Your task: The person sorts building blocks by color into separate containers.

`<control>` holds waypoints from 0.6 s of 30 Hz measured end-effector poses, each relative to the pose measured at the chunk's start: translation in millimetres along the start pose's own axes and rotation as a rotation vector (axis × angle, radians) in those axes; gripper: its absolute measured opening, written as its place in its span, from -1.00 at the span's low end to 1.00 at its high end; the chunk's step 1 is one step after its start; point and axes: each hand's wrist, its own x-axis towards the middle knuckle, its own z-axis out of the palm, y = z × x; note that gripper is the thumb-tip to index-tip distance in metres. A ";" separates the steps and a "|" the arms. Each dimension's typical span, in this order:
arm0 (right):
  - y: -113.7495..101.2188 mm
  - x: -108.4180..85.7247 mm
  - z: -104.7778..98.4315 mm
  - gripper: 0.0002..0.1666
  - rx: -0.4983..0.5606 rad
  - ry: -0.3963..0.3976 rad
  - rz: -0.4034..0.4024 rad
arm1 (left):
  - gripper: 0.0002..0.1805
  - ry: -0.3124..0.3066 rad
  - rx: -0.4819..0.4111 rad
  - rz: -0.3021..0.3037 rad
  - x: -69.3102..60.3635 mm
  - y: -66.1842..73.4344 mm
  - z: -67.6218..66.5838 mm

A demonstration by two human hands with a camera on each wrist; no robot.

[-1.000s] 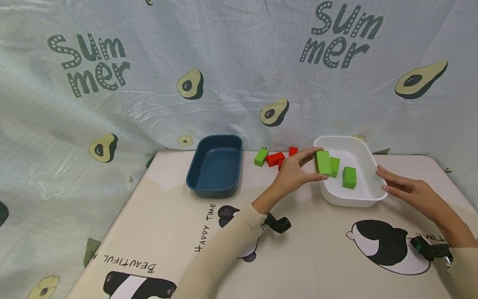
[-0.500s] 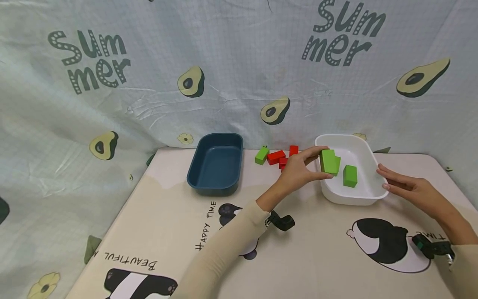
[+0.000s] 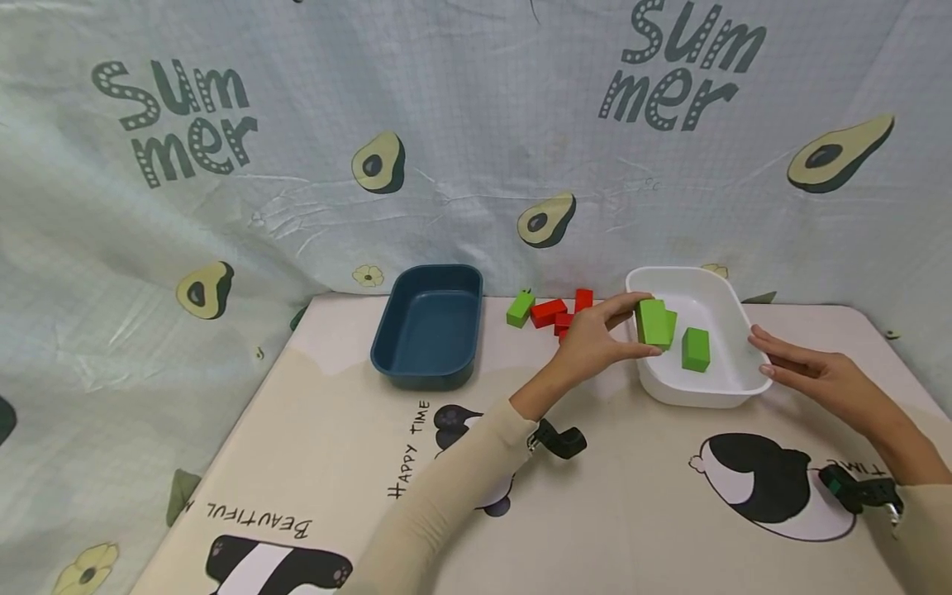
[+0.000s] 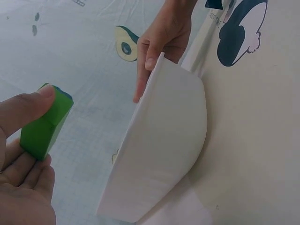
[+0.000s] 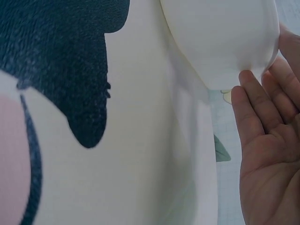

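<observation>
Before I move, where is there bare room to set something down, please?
Bare tabletop lies in front of the white tray, between the sleeves, and in front of the blue tray, itself empty. Crowded: the white tray's left half, and where red blocks and a green block lie near the left hand.

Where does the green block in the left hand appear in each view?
Head: held green block, right of centre, about mid-height.
Left wrist: green block far left, about mid-height.
Right wrist: not in it.
Shared landmark: white tub, right of centre in head, middle in left wrist, top right in right wrist.
</observation>
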 end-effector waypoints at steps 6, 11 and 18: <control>1.3 0.0 2.0 -0.25 -0.022 -0.014 0.035 | -0.24 -0.023 -0.004 -0.036 0.7 1.1 3.2; 1.1 0.3 2.5 -0.25 -0.024 -0.009 0.038 | -0.24 -0.041 -0.023 -0.047 2.6 -0.6 6.5; -0.4 2.4 1.1 -0.25 -0.039 0.001 0.035 | -0.19 -0.065 0.002 -0.055 9.5 -1.9 9.9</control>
